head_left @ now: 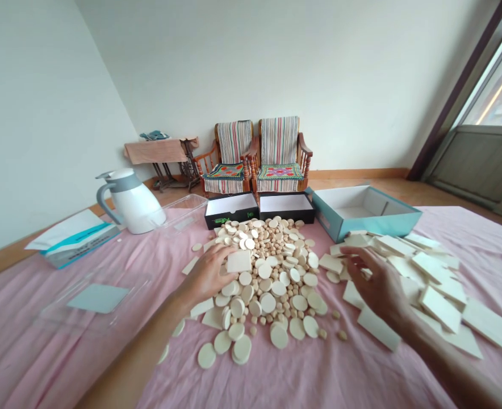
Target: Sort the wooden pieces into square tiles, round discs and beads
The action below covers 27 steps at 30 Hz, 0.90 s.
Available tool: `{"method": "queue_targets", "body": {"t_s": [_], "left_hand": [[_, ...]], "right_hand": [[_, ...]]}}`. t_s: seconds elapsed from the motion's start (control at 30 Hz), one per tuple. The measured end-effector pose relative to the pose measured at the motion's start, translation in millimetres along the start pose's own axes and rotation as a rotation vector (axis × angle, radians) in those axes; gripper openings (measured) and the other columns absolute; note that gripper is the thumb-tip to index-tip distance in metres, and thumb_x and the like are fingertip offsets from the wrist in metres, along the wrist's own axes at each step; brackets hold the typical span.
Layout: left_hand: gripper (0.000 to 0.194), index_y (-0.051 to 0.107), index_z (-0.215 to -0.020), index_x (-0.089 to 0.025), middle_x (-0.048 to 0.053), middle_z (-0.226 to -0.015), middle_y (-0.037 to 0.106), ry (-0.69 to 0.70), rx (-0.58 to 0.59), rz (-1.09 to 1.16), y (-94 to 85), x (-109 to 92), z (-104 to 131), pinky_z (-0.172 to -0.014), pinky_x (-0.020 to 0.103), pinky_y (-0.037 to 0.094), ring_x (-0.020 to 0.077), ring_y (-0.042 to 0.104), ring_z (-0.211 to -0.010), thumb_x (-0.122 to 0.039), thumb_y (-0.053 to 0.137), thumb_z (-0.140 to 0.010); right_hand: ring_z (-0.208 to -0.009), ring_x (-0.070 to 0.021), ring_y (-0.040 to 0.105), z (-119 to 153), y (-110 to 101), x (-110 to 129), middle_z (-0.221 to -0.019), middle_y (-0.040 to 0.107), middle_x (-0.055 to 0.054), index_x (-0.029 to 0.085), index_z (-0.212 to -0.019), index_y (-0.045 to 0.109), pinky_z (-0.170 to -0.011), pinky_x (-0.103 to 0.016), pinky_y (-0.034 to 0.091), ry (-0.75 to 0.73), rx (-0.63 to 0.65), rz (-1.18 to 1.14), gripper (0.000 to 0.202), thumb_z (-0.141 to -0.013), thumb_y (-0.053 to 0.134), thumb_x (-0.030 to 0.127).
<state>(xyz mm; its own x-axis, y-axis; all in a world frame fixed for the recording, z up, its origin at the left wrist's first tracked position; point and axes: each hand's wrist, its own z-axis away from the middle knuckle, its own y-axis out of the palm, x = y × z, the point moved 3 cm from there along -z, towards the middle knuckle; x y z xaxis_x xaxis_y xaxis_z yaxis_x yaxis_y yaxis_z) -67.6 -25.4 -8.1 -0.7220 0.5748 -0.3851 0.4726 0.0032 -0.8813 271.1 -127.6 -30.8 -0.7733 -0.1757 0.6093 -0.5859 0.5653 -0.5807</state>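
Note:
A pale rectangular wooden piece (239, 262) is gripped between the thumb and fingers of my left hand (210, 270), just above a mixed heap. Round wooden discs (268, 303) and small wooden beads or cubes (276, 244) make up that heap. My right hand (372, 278) hovers at the left edge of a pile of pale rectangular wooden boards (442, 307). Its fingers are bent and apart, close to a small rectangular piece (331, 263); I see nothing held in them, though the palm side is partly hidden.
Two black boxes with white insides (231, 210) and a teal box (365, 213) stand behind the heap. At left are a white-and-grey jug (134, 201), a tissue pack (78, 241) and a clear plastic tray (97, 298). A pink cloth (170, 380) covers the surface.

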Motion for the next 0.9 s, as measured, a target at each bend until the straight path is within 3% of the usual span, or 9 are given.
{"method": "queue_targets", "body": {"t_s": [0.1, 0.23, 0.33, 0.4, 0.47, 0.53, 0.67, 0.8, 0.9], "left_hand": [[0.046, 0.058, -0.116, -0.024, 0.007, -0.114, 0.059, 0.128, 0.023, 0.055, 10.4, -41, 1, -0.094, 0.037, 0.046, 0.0238, 0.056, -0.107, -0.028, 0.071, -0.072], [0.051, 0.057, -0.115, -0.024, 0.006, -0.106, 0.060, 0.251, 0.118, 0.115, 36.7, -94, 2, -0.085, 0.036, 0.050, 0.0230, 0.059, -0.098, -0.030, 0.076, -0.068], [0.055, 0.055, -0.120, -0.025, 0.008, -0.109, 0.060, 0.313, 0.139, 0.166, 50.8, -114, 4, -0.086, 0.037, 0.051, 0.0240, 0.059, -0.101, -0.034, 0.077, -0.070], [0.064, 0.048, -0.130, -0.027, 0.009, -0.120, 0.058, 0.326, 0.125, 0.188, 51.9, -115, 6, -0.093, 0.039, 0.049, 0.0249, 0.056, -0.110, -0.039, 0.074, -0.073], [0.063, 0.042, -0.136, -0.028, 0.009, -0.128, 0.054, 0.303, 0.091, 0.190, 45.3, -105, 7, -0.099, 0.040, 0.045, 0.0243, 0.053, -0.118, -0.041, 0.068, -0.079], [0.048, 0.049, -0.130, -0.027, 0.007, -0.126, 0.056, 0.217, 0.042, 0.165, 32.7, -83, 7, -0.099, 0.038, 0.045, 0.0226, 0.054, -0.115, -0.039, 0.061, -0.085], [0.034, 0.061, -0.114, -0.023, 0.005, -0.116, 0.064, -0.006, -0.043, 0.099, 1.4, -18, 10, -0.094, 0.036, 0.048, 0.0218, 0.059, -0.106, -0.037, 0.060, -0.083], [0.036, 0.064, -0.103, -0.019, 0.004, -0.102, 0.070, -0.256, -0.186, 0.112, -22.6, 54, 20, -0.077, 0.031, 0.053, 0.0196, 0.065, -0.087, -0.045, 0.058, -0.079], [0.037, 0.065, -0.095, -0.017, 0.005, -0.092, 0.071, -0.348, -0.266, 0.111, -26.6, 92, 32, -0.072, 0.030, 0.052, 0.0200, 0.066, -0.081, -0.048, 0.055, -0.079]], "right_hand": [[-0.076, -0.0176, 0.066, 14, 15, 26, -0.094, 0.069, -0.007, 0.021, -0.106, 0.062, -0.060, -0.027, 0.053, -0.046, 0.197, -0.131, 0.025, -0.090, 0.048, 0.034], [-0.073, -0.0168, 0.065, 32, 32, 47, -0.087, 0.069, -0.006, 0.020, -0.116, 0.058, -0.061, -0.027, 0.052, 0.044, 0.411, -0.373, 0.034, -0.092, 0.047, 0.040], [-0.068, -0.0159, 0.064, 36, 39, 42, -0.076, 0.066, -0.003, 0.018, -0.113, 0.058, -0.056, -0.025, 0.051, 0.112, 0.434, -0.486, 0.037, -0.089, 0.052, 0.045], [-0.066, -0.0154, 0.062, 29, 36, 29, -0.072, 0.063, -0.002, 0.018, -0.107, 0.060, -0.055, -0.025, 0.050, 0.133, 0.373, -0.470, 0.035, -0.087, 0.053, 0.046], [-0.064, -0.0151, 0.061, 15, 21, 10, -0.070, 0.061, -0.001, 0.019, -0.105, 0.061, -0.056, -0.025, 0.050, 0.149, 0.237, -0.380, 0.033, -0.086, 0.054, 0.045], [-0.064, -0.0157, 0.061, 0, -3, -12, -0.070, 0.060, 0.000, 0.019, -0.106, 0.061, -0.059, -0.027, 0.050, 0.175, 0.026, -0.214, 0.035, -0.083, 0.055, 0.045], [-0.067, -0.0216, 0.063, -21, -54, -54, -0.075, 0.064, -0.005, 0.022, -0.104, 0.066, -0.064, -0.036, 0.050, 0.292, -0.304, 0.114, 0.036, -0.080, 0.054, 0.047], [-0.071, -0.0269, 0.064, -26, -70, -74, -0.090, 0.067, -0.011, 0.019, -0.106, 0.067, -0.069, -0.044, 0.050, 0.298, -0.379, 0.265, 0.040, -0.081, 0.051, 0.046], [-0.077, -0.0291, 0.065, -24, -57, -58, -0.099, 0.067, -0.012, 0.022, -0.108, 0.065, -0.066, -0.043, 0.050, 0.221, -0.325, 0.237, 0.038, -0.085, 0.048, 0.046]]}}
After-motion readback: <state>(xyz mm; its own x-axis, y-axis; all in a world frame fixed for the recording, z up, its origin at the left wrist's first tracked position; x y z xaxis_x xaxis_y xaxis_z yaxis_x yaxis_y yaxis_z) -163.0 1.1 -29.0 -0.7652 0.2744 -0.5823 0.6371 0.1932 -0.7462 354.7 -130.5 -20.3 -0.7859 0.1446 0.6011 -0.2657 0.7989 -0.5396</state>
